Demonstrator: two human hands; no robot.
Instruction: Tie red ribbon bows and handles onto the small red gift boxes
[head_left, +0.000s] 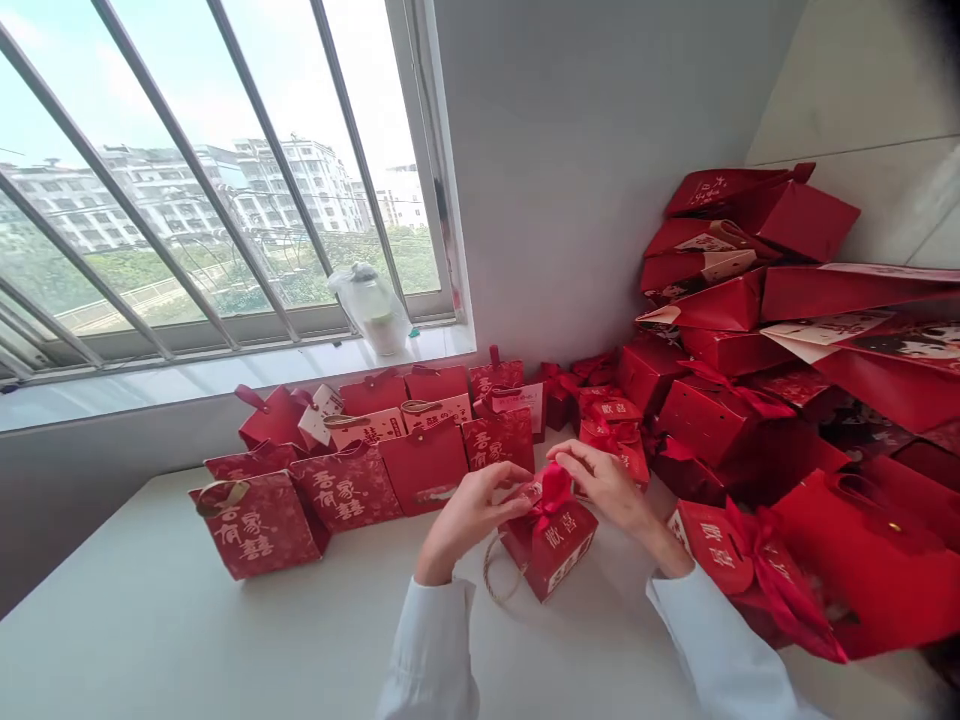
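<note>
Two bare hands work at a small red gift box (551, 560) that stands upright on a white table (315, 640). The left hand (484, 505) is partly curled, its fingertips at the box's top left, thumb and forefinger slightly apart. The right hand (609, 492) is also half curled, its fingertips at the red ribbon bow (556, 488) on top; whether either is clamped on ribbon cannot be told. The hands are apart, one on each side of the bow. The box's contents are hidden. Its lettered long side faces the viewer and rightward, and its long axis slants from near left to far right. A rope loop (489, 580) lies just left of the box. Red gift bags (349, 490) stand in rows beyond and left of the box; more red boxes (720, 425) are heaped to its right.
</note>
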